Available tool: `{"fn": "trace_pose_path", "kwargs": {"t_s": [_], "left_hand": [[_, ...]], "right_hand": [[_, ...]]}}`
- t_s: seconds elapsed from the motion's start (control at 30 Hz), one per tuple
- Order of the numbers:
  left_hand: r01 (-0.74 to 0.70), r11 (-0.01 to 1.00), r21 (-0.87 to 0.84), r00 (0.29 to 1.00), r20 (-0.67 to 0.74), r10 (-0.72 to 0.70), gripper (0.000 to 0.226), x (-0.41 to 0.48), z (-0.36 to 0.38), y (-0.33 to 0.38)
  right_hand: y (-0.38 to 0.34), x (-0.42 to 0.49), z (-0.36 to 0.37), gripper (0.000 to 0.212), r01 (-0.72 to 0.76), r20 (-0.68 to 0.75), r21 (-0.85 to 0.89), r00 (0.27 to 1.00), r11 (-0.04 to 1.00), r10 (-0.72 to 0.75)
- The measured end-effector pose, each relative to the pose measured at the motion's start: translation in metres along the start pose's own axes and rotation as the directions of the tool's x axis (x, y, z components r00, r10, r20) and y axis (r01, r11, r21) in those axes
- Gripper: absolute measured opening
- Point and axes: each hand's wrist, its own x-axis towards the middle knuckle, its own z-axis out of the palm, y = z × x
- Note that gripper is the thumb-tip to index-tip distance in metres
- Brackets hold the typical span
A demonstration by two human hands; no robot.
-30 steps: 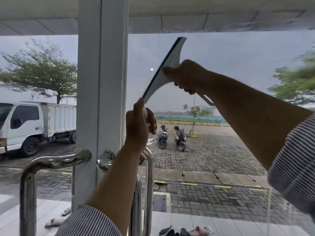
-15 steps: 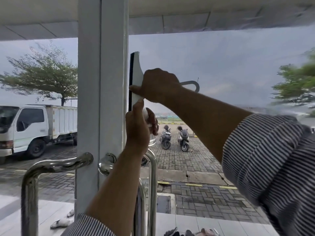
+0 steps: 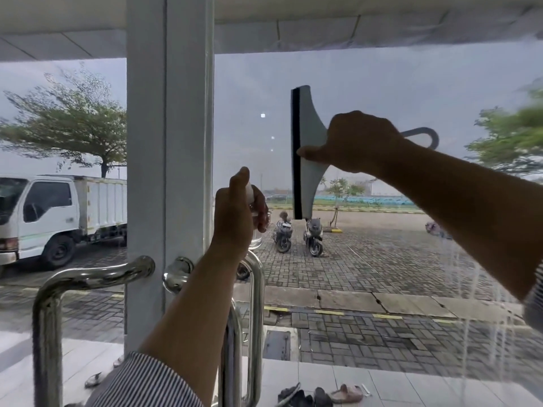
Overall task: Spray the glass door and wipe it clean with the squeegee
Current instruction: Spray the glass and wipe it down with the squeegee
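The clear glass door pane (image 3: 382, 83) fills most of my view, with water streaks (image 3: 470, 289) running down its lower right part. Left of it stands the pale grey metal frame post (image 3: 164, 142), upright and wide. Through the glass on the left I see a white box truck (image 3: 58, 212) parked on the brick paving. Two polished steel tube handles are fixed at the post: one (image 3: 58, 289) bends off to the left, the other (image 3: 257, 318) runs down just right of it.

The right hand (image 3: 361, 142) is raised in front of the pane, its fingers clenched round the neck of a pale grey-green plastic squeegee with a black rubber blade (image 3: 308, 136), thumb stretched along the lower edge of the head. The blade stands upright on the left, facing the glass; the hooked handle end sticks out to the right of the fist.

Lower and nearer the post, the left hand (image 3: 235, 212) grasps a small clear spray bottle with a white top (image 3: 255, 239), one digit raised over the top. It hovers just above the right handle.

Outside, two dark scooters (image 3: 283, 233) are parked side by side, and a few sandals (image 3: 323, 395) lie on the tiles at the bottom.
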Motion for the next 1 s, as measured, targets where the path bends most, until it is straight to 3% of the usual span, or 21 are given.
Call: {"fn": "trace_pose_path", "kwargs": {"t_s": [0.17,0.4,0.57,0.83,1.0], "left_hand": [[0.027,0.999,0.036,0.999,0.029,-0.028,0.058,-0.002,0.0,-0.002],[0.043,0.999,0.024,0.998,0.045,-0.044,0.059,0.001,0.001,-0.005],[0.028,0.999,0.046,0.999,0.037,-0.029,0.062,0.0,0.0,-0.005],[0.041,0.996,0.076,0.995,0.087,-0.047,0.058,-0.002,0.008,-0.006],[0.095,0.995,-0.016,0.992,0.086,-0.093,0.058,-0.006,0.031,-0.012]], "right_hand": [[0.015,-0.006,-0.006,0.062,-0.028,0.022,0.018,0.999,0.999,0.028],[-0.025,0.005,0.002,0.063,0.012,-0.143,0.079,0.99,0.997,-0.001],[-0.041,0.012,0.009,0.056,0.047,-0.172,0.057,0.984,0.997,-0.036],[0.032,-0.006,-0.003,0.063,-0.057,-0.133,0.026,0.989,0.998,0.06],[0.087,-0.021,-0.01,0.07,-0.145,-0.146,-0.051,0.98,0.988,0.136]]}}
